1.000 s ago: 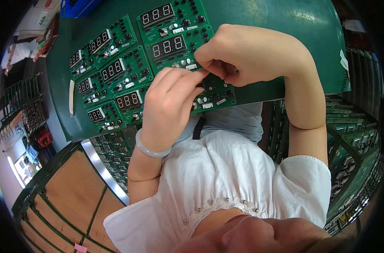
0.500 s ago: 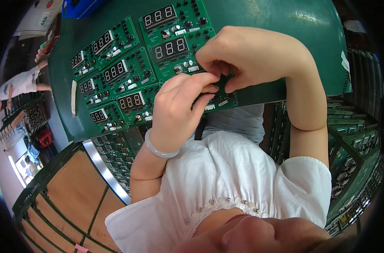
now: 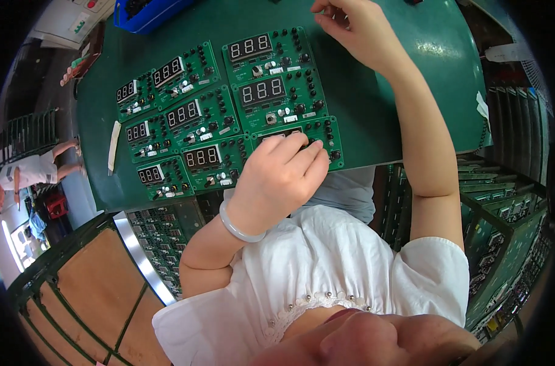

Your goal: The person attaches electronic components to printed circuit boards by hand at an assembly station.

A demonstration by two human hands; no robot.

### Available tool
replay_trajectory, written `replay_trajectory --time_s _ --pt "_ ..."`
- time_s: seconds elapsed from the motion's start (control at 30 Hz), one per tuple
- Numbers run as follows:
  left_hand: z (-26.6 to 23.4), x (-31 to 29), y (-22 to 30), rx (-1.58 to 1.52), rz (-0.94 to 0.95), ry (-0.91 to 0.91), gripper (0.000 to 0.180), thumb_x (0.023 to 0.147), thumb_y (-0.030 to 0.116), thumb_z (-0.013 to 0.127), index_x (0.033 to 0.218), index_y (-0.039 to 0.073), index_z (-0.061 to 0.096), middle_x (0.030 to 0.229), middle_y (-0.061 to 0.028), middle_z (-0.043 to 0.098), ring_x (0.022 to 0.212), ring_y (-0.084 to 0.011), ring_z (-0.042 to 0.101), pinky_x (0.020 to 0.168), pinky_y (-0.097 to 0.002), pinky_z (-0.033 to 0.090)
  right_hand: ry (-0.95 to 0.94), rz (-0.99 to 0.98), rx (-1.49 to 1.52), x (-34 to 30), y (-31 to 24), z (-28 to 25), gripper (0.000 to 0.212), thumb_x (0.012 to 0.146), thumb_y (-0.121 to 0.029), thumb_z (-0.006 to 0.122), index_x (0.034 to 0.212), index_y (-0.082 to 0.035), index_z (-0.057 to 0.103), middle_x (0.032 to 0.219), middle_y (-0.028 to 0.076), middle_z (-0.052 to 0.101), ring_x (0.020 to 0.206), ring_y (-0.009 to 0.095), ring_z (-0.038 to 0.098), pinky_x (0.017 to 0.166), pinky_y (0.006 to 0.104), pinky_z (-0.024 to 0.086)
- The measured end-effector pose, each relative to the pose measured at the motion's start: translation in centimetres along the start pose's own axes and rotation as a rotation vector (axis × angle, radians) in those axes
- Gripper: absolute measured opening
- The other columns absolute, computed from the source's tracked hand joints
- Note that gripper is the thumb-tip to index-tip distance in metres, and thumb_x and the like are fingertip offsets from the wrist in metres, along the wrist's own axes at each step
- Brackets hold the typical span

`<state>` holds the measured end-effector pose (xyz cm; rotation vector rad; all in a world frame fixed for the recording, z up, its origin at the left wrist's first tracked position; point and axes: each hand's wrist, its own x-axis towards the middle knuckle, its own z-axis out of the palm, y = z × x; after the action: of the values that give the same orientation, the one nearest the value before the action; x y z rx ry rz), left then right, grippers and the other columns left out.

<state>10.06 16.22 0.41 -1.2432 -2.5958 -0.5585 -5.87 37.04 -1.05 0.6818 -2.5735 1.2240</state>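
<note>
My left hand [image 3: 290, 172], a pale bangle on its wrist, lies over the near right circuit board [image 3: 333, 135]. Its fingers are bent and pressed together on the board, covering most of the digit display; whatever they pinch is hidden. Away from the boards, my right hand [image 3: 354, 29] is raised over the far part of the table with its fingers curled inward. Small shiny bits show among those fingers, too small to name. Behind the left hand's board are another green board [image 3: 299, 113] with a three-digit display and a further one [image 3: 271, 68].
Several similar boards lie joined in rows at the left, one board [image 3: 213, 175] beside my left hand. A blue bin [image 3: 146, 21] with dark parts stands at the far left of the green table [image 3: 375, 122]. Racks of boards [image 3: 503, 226] stand below right. A person [image 3: 30, 171] is at the far left.
My hands have parted. The right one has moved far up the table, away from the near board, while the left stays over that board. The view has shifted slightly.
</note>
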Motion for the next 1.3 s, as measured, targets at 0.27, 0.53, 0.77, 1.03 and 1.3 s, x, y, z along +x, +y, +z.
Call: replay_trajectory --time_s 0.27,0.53,0.77,1.03,1.3 --pt "0.3 -1.8 0.8 0.002 -0.014 -0.068 0.032 0.079 0.005 0.066 0.109 -0.003 0.067 0.12 -0.0117 0.068 0.119 -0.0298 0.061 0.095 -0.0403 0.051 0.115 -0.073 -0.161 4.0 1.8 3.1 0.015 0.091 -0.011 0.061 0.102 -0.005 0.069 0.093 0.016 0.059 0.092 0.037 0.06 0.082 0.0422 0.051" --pt "0.8 -3.2 0.6 -0.052 -0.015 -0.053 0.036 0.088 0.006 0.056 0.122 0.003 0.065 0.135 -0.014 0.06 0.128 -0.0306 0.056 0.106 -0.0445 0.046 -0.013 -0.247 -0.367 7.4 5.1 4.1 0.015 0.089 -0.016 0.063 0.095 -0.005 0.072 0.09 0.015 0.064 0.093 0.035 0.062 0.084 0.0407 0.05" --pt "2.1 -5.0 1.1 -0.013 -0.116 0.08 0.038 0.085 0.008 0.061 0.123 0.005 0.065 0.136 -0.0128 0.059 0.124 -0.0275 0.058 0.106 -0.0434 0.045 -0.148 0.04 -0.109 2.2 0.1 1.0 0.019 0.08 -0.01 0.073 0.097 -0.002 0.069 0.084 0.012 0.065 0.081 0.021 0.063 0.074 0.0333 0.05" --pt "2.9 -4.8 1.3 0.068 -0.174 0.047 0.05 0.079 0.017 0.072 0.127 0.006 0.064 0.142 -0.0037 0.055 0.126 -0.0199 0.051 0.108 -0.0395 0.038 -0.224 0.138 0.244 -11.2 -6.5 -1.3 0.017 0.078 0.007 0.071 0.093 0.0 0.068 0.08 0.008 0.064 0.07 0.017 0.064 0.066 0.0279 0.053" --pt "3.0 -4.3 1.7 0.132 -0.158 0.013 0.04 0.086 0.013 0.062 0.125 0.004 0.064 0.142 -0.0054 0.055 0.126 -0.0209 0.051 0.106 -0.0393 0.041 -0.051 0.288 0.175 -14.8 -7.8 0.6 0.013 0.077 0.007 0.074 0.086 0.001 0.066 0.079 0.007 0.065 0.067 0.014 0.064 0.061 0.025 0.052"
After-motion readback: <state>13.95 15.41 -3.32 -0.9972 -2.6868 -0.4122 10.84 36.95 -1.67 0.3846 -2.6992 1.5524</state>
